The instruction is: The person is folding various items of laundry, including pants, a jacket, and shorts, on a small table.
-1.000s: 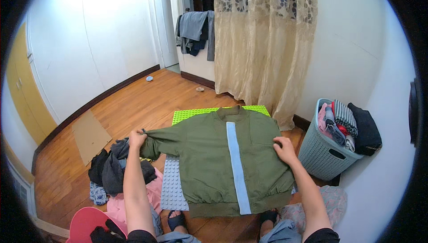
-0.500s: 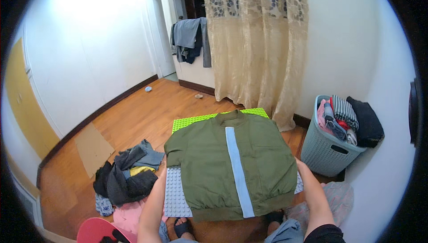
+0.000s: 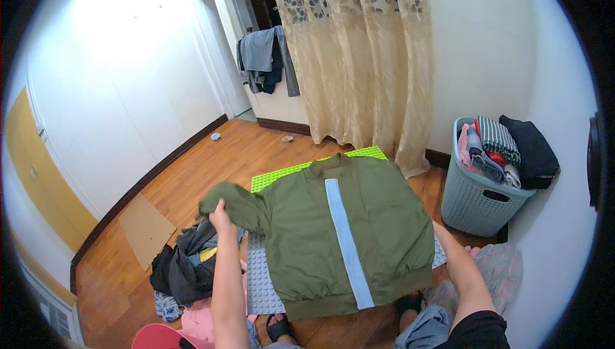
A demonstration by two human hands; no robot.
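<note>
1 green jacket (image 3: 323, 234) lay spread, left hand (image 3: 221, 219) gripping 1 sleeve (image 3: 238, 203), right hand hidden at the jacket's right edge, grip untellable; 1 basket (image 3: 471, 211) stood right of jacket.

Jacket (image 3: 311, 237): olive green, pale blue strip (image 3: 348, 243) down front. Studded board (image 3: 262, 285) — lime far edge, grey-blue nearer. Curtain (image 3: 359, 86): beige, dark floral band. Basket (image 3: 467, 205): grey-blue. Folded cloth (image 3: 498, 141): striped dark-and-white. Floor cloth (image 3: 500, 278): greyish, seemingly pink-patterned.
</note>
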